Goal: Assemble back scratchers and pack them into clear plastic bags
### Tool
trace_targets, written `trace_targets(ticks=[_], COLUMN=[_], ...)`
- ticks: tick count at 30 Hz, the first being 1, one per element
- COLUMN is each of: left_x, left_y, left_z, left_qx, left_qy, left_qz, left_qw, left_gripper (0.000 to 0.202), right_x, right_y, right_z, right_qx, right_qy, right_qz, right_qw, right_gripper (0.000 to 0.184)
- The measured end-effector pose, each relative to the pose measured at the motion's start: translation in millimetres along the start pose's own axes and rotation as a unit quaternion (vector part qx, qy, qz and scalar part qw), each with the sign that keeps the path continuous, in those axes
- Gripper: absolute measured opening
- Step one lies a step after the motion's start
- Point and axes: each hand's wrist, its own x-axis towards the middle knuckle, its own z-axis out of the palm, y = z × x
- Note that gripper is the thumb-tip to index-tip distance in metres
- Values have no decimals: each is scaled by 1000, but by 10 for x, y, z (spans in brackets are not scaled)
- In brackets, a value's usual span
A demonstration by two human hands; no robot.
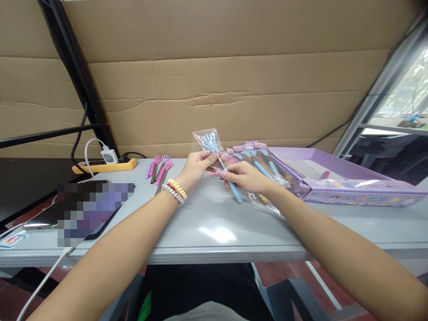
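Observation:
A light blue back scratcher [236, 192] with a hand-shaped head slants between my hands over the table. Clear plastic wrap [218, 136] surrounds its head, and a pink strip shows near its shaft. My left hand [198, 168] is closed on it just below the head. Lower down, the fingers of my right hand [243, 174] pinch around the shaft and the pink strip; exactly which they press is partly hidden. Bagged blue back scratchers [261, 169] with pink tops lie beyond my right hand. Left of my left hand lie several unwrapped pink and purple back scratchers [160, 168].
An open purple box [354, 192] stands at the right with a pink piece inside. On the left are a phone [100, 223] with a white cable and a yellow power strip [110, 166] with a charger. Cardboard [234, 80] walls the back of the grey table [200, 232].

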Motion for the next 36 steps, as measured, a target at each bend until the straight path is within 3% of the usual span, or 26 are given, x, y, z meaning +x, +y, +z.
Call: trace_targets(ticks=[6,11,17,21,26,32,36], left_x=[-3,-25,-60,-45,-15,-14,-20], left_y=[-55,-29,89,100,53,82,125], left_z=[-6,-10,-37,-42,-21,-23,-28], left_qx=[109,129,74,25,52,-76,-90], left_qy=[-48,-93,-123,-96,-50,6,13], left_qz=[17,56,37,-10,-49,8,-3], left_qw=[993,986,989,995,996,997,996], left_gripper=[30,25,35,56,47,42,40], right_x=[26,35,7,11,22,-10,-27], right_y=[47,44,-21,51,111,25,-1], right_z=[14,9,2,12,27,11,1], right_qx=[31,109,189,162,148,126,116], right_qy=[38,58,92,87,80,82,78], right_qz=[22,70,67,31,-16,2,13], right_qw=[999,990,975,983,986,989,990], right_gripper=[43,36,80,87,93,104,101])
